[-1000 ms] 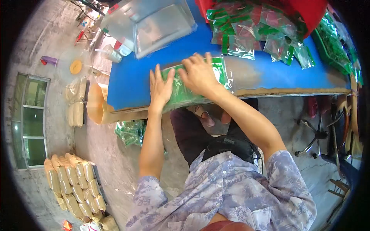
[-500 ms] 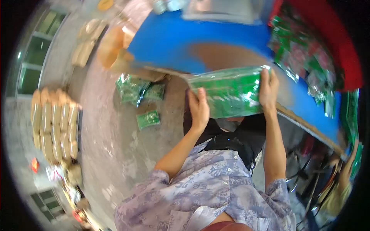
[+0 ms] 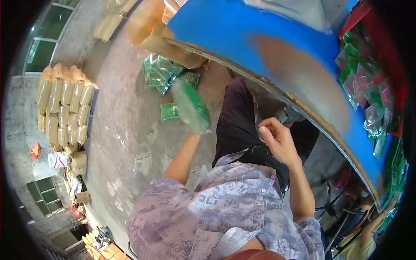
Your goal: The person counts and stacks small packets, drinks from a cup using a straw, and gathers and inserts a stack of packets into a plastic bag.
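A green plastic packet (image 3: 193,107), blurred, is at the end of my left arm (image 3: 184,158), above the floor. It covers my left hand, so the fingers and any grip are hidden. Over my lap is my right hand (image 3: 281,142), its fingers loosely curled, thumb apart from them, nothing visible between. Beyond the blurred packet, green packets (image 3: 160,71) lie in a pile on the floor, with a smaller one (image 3: 169,111) nearer me.
The blue table (image 3: 216,26) runs diagonally at the upper right, bearing small clear-and-green bags (image 3: 366,86) beside a red cloth or container. Tan sacks (image 3: 65,102) are stacked at left. A paper bag (image 3: 173,48) stands by the table corner. Part of another person (image 3: 368,242) shows at lower right.
The green packet left the table between both hands, then went left and down with my left arm. My right hand has come off it. The view has turned toward the floor at left.
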Available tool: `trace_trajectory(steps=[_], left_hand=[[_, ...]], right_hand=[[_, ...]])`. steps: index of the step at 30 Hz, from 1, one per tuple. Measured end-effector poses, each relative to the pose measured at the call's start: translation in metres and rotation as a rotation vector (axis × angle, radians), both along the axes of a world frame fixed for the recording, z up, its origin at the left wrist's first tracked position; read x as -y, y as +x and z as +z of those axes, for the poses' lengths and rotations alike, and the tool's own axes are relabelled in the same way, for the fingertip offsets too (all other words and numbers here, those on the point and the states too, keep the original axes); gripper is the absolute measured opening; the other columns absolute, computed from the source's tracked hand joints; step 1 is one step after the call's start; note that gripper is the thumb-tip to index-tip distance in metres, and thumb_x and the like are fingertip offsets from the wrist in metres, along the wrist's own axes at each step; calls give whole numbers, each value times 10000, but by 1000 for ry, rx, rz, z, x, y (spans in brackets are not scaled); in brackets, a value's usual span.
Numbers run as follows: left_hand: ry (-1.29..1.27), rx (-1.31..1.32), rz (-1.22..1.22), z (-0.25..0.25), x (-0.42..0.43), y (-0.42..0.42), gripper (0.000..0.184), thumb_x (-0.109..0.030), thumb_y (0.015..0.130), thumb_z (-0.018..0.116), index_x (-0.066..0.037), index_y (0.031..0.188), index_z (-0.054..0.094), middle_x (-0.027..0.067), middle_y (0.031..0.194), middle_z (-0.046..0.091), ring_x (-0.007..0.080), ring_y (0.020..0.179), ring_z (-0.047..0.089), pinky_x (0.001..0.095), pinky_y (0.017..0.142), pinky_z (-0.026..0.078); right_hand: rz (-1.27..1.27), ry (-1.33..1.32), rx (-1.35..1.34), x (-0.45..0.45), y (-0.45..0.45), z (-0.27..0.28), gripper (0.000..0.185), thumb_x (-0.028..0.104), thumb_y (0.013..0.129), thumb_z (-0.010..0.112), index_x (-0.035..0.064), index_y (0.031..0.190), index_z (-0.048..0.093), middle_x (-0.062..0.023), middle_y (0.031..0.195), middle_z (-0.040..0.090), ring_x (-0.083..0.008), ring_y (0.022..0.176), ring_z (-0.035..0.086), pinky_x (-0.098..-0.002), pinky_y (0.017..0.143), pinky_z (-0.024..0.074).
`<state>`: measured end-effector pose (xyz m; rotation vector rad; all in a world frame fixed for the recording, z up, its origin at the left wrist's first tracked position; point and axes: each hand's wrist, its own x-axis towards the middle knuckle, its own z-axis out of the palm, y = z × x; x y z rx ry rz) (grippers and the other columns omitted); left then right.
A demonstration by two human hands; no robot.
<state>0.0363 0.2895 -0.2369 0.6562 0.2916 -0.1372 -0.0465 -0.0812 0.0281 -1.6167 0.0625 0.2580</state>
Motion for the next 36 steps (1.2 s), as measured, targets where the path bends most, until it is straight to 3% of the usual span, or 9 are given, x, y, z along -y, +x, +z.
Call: trace_trajectory(steps=[3, 7, 8, 12, 14, 19, 25, 29, 36], left_hand=[[139, -96, 230, -49, -91, 39, 607, -628, 977, 458, -100, 1198, 660, 160, 1056, 678, 376, 999, 657, 535, 853, 564], [-71, -559, 346, 4, -130, 90, 784, -684, 958, 427, -79, 1457, 434, 247, 1397, 518, 451, 1283, 529, 612, 1042, 476], [-55, -708, 314, 12, -128, 96, 963, -770, 941, 400, -110, 1605, 178, 267, 1587, 318, 497, 1448, 353, 639, 1142, 368], [438, -840, 113, -45, -78, 76, 1091, -845, 896, 449, -25, 1583, 235, 240, 1608, 340, 457, 1387, 467, 602, 1113, 392], [709, -693, -89, -41, -28, 49, 972, -678, 943, 597, 15, 1553, 295, 195, 1476, 478, 383, 1294, 560, 522, 1058, 456], [951, -404, 29, 11, 53, 43, 609, -268, 1001, 672, 19, 1471, 412, 137, 1353, 541, 281, 1265, 560, 363, 1014, 467], [1158, 553, 494, 242, 139, 95, 513, -112, 1017, 637, 35, 1455, 415, 178, 1499, 469, 295, 1415, 439, 439, 1185, 338], [960, 646, 294, 282, 154, 219, 576, -135, 975, 709, 29, 1448, 424, 212, 1469, 478, 308, 1375, 481, 427, 1159, 380], [1233, 474, 139, 288, 166, 445, 1069, -95, 777, 867, 36, 1569, 162, 296, 1534, 397, 364, 1414, 442, 413, 1151, 399]], right_hand=[[-40, -91, -95, 17, -5, 0, 203, 195, 1032, 649, -8, 1023, 637, 8, 736, 597, -44, 663, 503, -242, 590, 410], [-79, 23, -158, 18, -10, -19, 173, 175, 1049, 629, 4, 1022, 630, 55, 751, 566, -23, 657, 482, -211, 587, 399], [-81, 32, -162, 18, -10, -22, 167, 171, 1053, 623, 7, 1023, 628, 63, 758, 559, -18, 659, 479, -205, 587, 398], [-66, 49, -179, 16, -16, -29, 179, 180, 1041, 639, 2, 1032, 626, 37, 796, 579, -27, 694, 504, -213, 587, 422], [-82, 41, -182, 21, -21, -26, 185, 183, 1036, 647, -1, 1036, 627, 32, 803, 591, -31, 699, 515, -214, 588, 425], [-298, -260, 61, 68, -30, -1, 105, 89, 979, 697, -13, 971, 671, -24, 783, 655, -68, 672, 554, -253, 608, 454], [-835, -192, 358, 142, -6, 22, 154, 139, 1059, 603, 20, 966, 635, 39, 699, 533, -29, 611, 486, -196, 550, 380], [-738, 13, 347, 134, 1, 50, 151, 132, 1046, 622, 6, 965, 637, 14, 736, 566, -41, 608, 490, -199, 551, 380], [-629, -340, 720, 112, -20, 159, 131, 102, 891, 717, 4, 919, 635, -96, 803, 624, -176, 665, 556, -319, 597, 432]])
